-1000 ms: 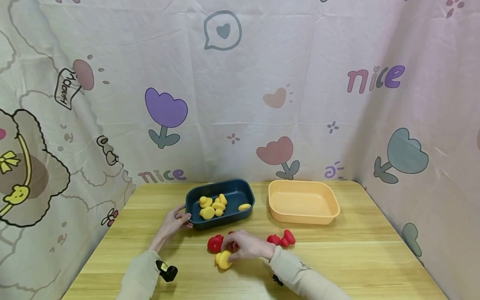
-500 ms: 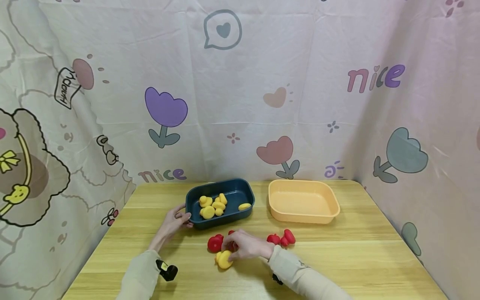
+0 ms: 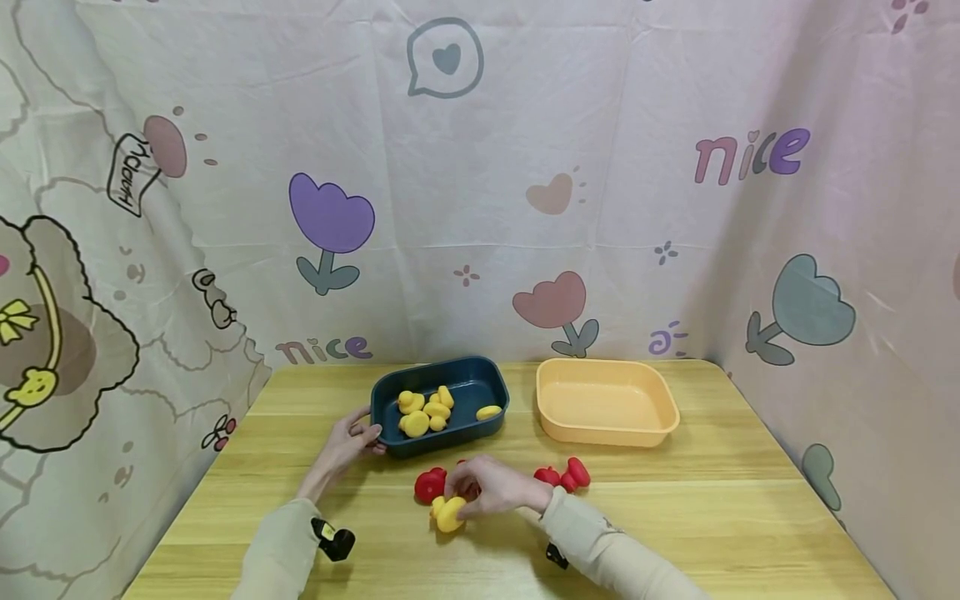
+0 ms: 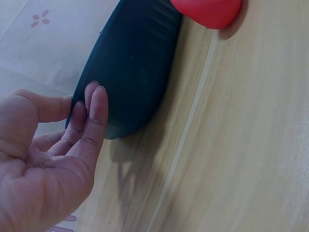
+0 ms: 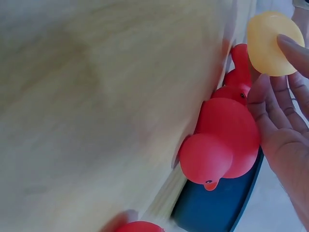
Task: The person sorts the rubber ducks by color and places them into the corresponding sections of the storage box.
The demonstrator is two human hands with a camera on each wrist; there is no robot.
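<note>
In the head view, my left hand (image 3: 347, 444) grips the left end of a dark blue plastic basin (image 3: 480, 385); the left wrist view has thumb and fingers pinching the basin's wall (image 4: 133, 63). Several yellow rubber ducks (image 3: 415, 423) lie inside it, mostly toward the left. My right hand (image 3: 495, 487) pinches another yellow rubber duck (image 3: 448, 516) between thumb and fingers, just in front of the basin. A red rubber duck (image 3: 430, 485) stands close to the pinched one. More red shows behind my right fingers, partly hidden. In the right wrist view, red ducks (image 5: 228, 137) sit beside the hand.
A light orange basin (image 3: 607, 406) stands right of the blue one with nothing in it. Two red ducks (image 3: 576, 474) lie on the wooden table (image 3: 712, 517) in front of it. A patterned cloth (image 3: 480, 208) hangs behind the table.
The yellow duck in my right hand has shifted up slightly and turned a little. My left hand and the blue basin have stayed put.
</note>
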